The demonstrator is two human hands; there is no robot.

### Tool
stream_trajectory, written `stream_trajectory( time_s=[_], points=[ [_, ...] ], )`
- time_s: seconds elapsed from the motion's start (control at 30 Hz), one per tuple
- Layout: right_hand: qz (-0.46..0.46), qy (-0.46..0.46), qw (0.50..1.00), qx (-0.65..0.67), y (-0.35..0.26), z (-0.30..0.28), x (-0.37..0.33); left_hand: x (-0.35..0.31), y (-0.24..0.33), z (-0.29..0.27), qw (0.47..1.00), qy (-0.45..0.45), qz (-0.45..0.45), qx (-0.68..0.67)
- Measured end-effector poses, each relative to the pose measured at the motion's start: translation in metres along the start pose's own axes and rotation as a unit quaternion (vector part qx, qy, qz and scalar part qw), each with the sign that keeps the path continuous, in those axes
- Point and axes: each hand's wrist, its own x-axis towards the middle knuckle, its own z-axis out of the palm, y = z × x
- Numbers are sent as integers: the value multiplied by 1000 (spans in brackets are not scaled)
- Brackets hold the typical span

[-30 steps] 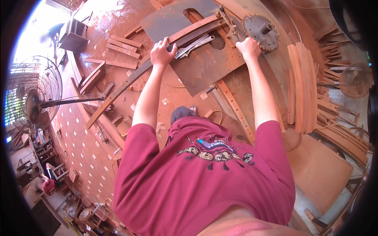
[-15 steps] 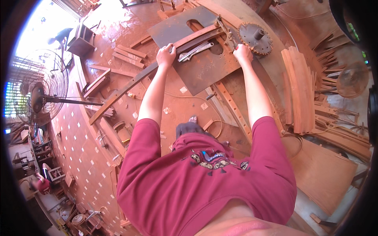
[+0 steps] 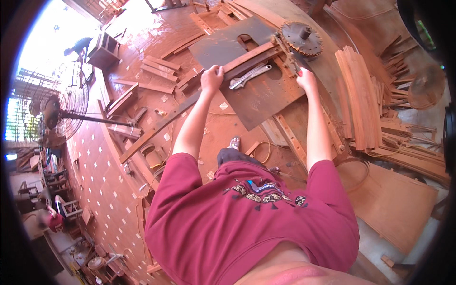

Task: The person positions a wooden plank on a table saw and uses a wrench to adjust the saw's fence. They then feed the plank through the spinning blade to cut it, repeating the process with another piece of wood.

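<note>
Where the two forearms converge, a flat metal plate [image 3: 259, 102] sits above the floor [image 3: 102, 156], beneath and between the hands. Surface: dull grey toward the far-left part, browner and dusted toward the near side, with scattered pale scratch marks. Outline straight-edged, corners sharp. A rounded, elongated slot [image 3: 244, 42] opens near its far edge; a second opening shows beyond the wrench, partly covered.

Across the plate lies a reddish-brown wooden bar [image 3: 251, 56], with a dark strip [image 3: 251, 65] alongside it. Just beside the strip, an adjustable wrench [image 3: 249, 77], silver, rests on the plate, its head toward the left.

Left hand [image 3: 212, 80]: fingers curled around the bar at the plate's left edge. Right hand [image 3: 308, 80]: fingers bent, at the plate's right edge near a rusty metal fitting [image 3: 287, 57]; what it grips, if anything, cannot be told.

Beyond the fitting, a toothed circular blade [image 3: 290, 39] with a protruding hub. Below the plate, a perforated rail [image 3: 292, 137] slants toward the person's right side.

Farther out: stacked reddish timber [image 3: 358, 99] and a broad brown panel [image 3: 394, 204] at right; loose boards [image 3: 159, 69] and a caged fan [image 3: 52, 111] at left. Another person [image 3: 56, 222] shows small at lower left.
</note>
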Motion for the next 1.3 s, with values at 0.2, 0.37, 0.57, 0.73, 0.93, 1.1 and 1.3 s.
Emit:
stream_trajectory(
  time_s=[0.2, 0.37, 0.57, 0.73, 0.93, 1.1, 1.3],
  points=[
    [117, -163, 923, 327, 93, -15, -48, -81, 47, 7, 999, -11, -14, -49],
    [150, -186, 921, 309, 125, -44, -107, -153, 87, 5, 998, 5, 38, -51],
    [169, -183, 924, 289, 172, -67, -169, -219, 131, -3, 995, -59, 47, -66],
    [172, -184, 922, 293, 204, -70, -190, -257, 153, -3, 991, -67, 104, -46],
    [183, -171, 937, 243, 198, -67, -185, -252, 151, -9, 988, -96, 106, -59],
    [193, -159, 940, 234, 204, -64, -181, -253, 152, -7, 986, -122, 109, -27],
    [214, -164, 935, 229, 208, -63, -184, -251, 160, 1, 977, -144, 143, 59]
  ],
)
